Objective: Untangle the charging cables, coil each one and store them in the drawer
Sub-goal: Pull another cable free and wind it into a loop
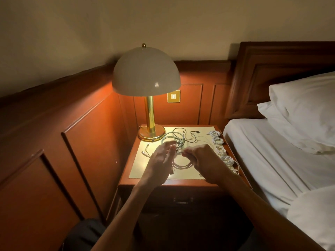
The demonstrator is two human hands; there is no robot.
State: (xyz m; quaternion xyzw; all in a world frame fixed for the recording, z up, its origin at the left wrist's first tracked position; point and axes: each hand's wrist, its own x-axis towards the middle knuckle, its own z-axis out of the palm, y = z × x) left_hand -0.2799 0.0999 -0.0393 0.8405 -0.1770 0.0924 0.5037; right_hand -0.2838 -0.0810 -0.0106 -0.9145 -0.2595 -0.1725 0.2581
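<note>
**Coiling under way, drawer step not yet reached**

Right hand grip is curled, pinching the white cable loop low over the counter; left hand grip is spread, fingers straight, holding nothing, just beside the loop; loose tangle lies behind the hands near the lamp base; finished coils line the counter's right edge; drawer below looks closed. Judged step: winding one cable — tangle not yet sorted. The next move likely calls for the left hand to steady the loop while the tail is fed round, without dragging the tangle.

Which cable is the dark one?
The dark cable lying loose at the back of the nightstand, right of the lamp base. Every other cable, including the coils by the bed, looks white.
</note>
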